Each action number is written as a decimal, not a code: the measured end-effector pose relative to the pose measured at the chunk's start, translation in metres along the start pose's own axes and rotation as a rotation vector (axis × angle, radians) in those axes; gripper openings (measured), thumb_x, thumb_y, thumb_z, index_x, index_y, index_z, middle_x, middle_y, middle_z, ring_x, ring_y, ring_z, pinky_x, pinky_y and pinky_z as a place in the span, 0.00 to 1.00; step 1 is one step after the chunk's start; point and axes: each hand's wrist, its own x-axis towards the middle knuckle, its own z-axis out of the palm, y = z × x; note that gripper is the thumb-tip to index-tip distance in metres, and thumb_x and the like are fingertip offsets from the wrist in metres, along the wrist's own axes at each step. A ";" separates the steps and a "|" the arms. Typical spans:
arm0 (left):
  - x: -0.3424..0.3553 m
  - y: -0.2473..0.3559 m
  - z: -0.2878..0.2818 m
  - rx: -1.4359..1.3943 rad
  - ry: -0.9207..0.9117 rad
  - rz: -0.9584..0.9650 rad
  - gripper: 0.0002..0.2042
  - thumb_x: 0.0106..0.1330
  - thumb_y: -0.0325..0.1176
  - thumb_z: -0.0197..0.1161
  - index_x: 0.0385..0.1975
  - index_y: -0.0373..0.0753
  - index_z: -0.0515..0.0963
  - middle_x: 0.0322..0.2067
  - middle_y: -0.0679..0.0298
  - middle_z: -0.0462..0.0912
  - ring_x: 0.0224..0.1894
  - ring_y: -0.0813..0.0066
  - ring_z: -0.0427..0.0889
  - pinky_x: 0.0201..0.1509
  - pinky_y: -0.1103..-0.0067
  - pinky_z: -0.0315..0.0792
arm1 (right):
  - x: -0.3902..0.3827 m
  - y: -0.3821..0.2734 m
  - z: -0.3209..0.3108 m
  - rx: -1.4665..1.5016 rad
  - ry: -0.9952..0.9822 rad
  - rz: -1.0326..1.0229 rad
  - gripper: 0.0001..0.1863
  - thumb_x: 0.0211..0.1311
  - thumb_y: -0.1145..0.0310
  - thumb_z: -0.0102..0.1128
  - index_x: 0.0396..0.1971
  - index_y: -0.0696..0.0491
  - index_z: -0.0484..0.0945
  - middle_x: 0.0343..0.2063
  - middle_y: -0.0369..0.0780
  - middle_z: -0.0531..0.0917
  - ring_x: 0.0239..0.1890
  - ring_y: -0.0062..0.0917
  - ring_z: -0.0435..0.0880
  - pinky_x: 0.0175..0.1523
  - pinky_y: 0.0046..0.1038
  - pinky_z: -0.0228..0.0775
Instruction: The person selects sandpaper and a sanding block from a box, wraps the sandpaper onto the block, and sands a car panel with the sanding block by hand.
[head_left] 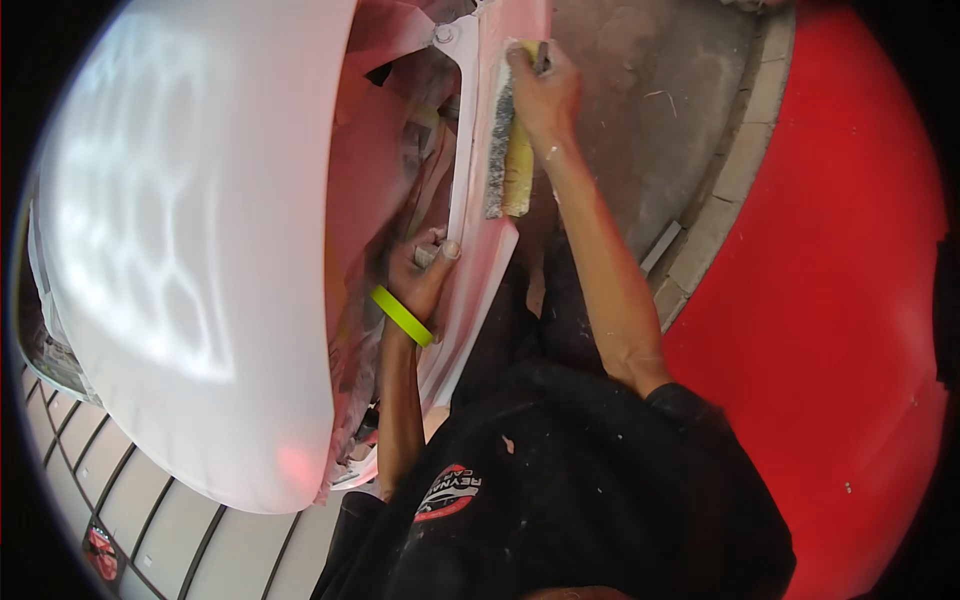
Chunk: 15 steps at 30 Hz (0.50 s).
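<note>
The right hand (541, 92), reaching up toward twelve o'clock, has its fingers (524, 70) clenched over the top end of a long yellow sanding block faced with grey abrasive (507, 160). The block lies flat against the white primed edge strip of a car body panel (468, 150), its long axis running from twelve toward six o'clock, in line with the strip. Most of the block hangs below the hand, toward six o'clock from the fingers, so the hand holds its far end and not its middle.

The left hand (420, 275), marked by a bright yellow-green wristband (401, 315), sits lower, at about seven o'clock from the block and near its lower end. Its fingers curl around the same white strip from behind, the thumb pressed on the front face; it is grasping the panel, not the block. The right hand is the only one on the tool.

To nine o'clock bulges the large glossy white curved car panel (190, 250). To three o'clock spreads a red painted floor area (840, 300), edged by a pale kerb strip (725, 190) beside grey concrete floor (640, 110). A black dust-flecked shirt (570, 480) fills six o'clock.
</note>
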 end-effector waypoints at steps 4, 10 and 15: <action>-0.002 -0.004 -0.001 -0.020 0.037 -0.021 0.24 0.61 0.40 0.78 0.48 0.26 0.82 0.42 0.61 0.85 0.46 0.75 0.79 0.58 0.75 0.72 | 0.007 -0.025 0.018 -0.014 0.043 -0.063 0.16 0.59 0.59 0.67 0.30 0.59 0.78 0.26 0.52 0.85 0.33 0.52 0.85 0.39 0.45 0.75; -0.008 0.025 0.014 0.013 0.060 0.001 0.23 0.60 0.41 0.79 0.45 0.29 0.83 0.36 0.65 0.85 0.39 0.79 0.79 0.49 0.78 0.74 | 0.025 -0.037 0.038 -0.159 0.159 -0.138 0.18 0.59 0.56 0.66 0.31 0.58 0.80 0.29 0.54 0.86 0.36 0.55 0.85 0.42 0.47 0.75; -0.009 0.024 0.012 0.061 0.072 0.102 0.21 0.59 0.41 0.79 0.43 0.30 0.84 0.33 0.66 0.84 0.36 0.82 0.78 0.44 0.80 0.74 | 0.012 -0.034 0.038 -0.221 0.128 -0.129 0.18 0.57 0.56 0.67 0.34 0.58 0.81 0.30 0.55 0.86 0.37 0.55 0.86 0.43 0.48 0.76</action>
